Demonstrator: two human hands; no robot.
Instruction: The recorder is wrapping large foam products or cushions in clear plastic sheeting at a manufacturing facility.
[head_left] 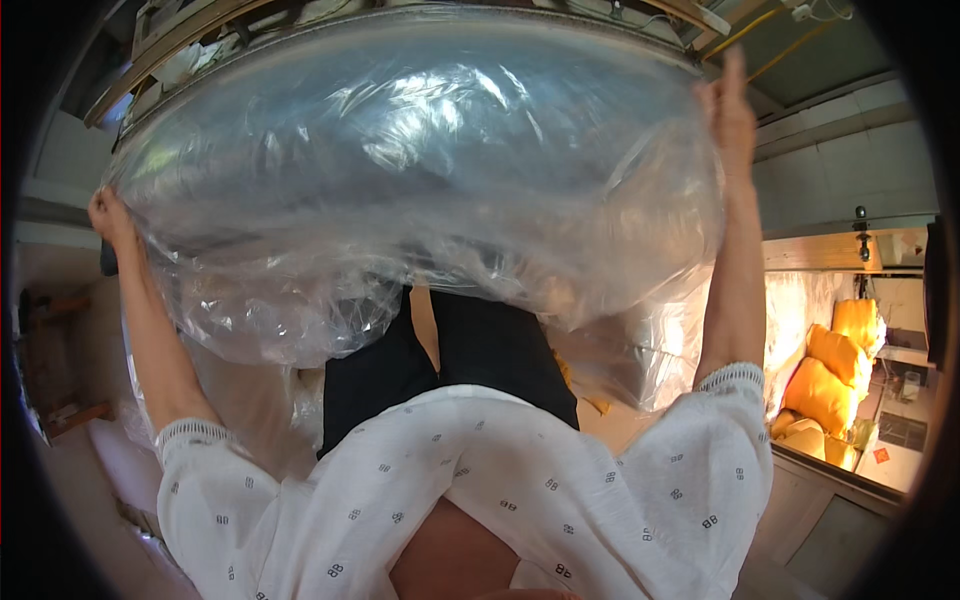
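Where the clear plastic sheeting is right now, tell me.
In the head view, the clear plastic sheeting spans the upper middle between the left hand and right hand, above the black clothing.

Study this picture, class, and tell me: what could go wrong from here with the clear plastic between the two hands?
The wide plastic sheet spans from the left hand to the right hand, whose grip is blurred; if that hold is loose, this side could slip or sag.

Loose, crumpled folds hang in front of the black trousers, so the plastic might tangle around the legs if the person steps forward.
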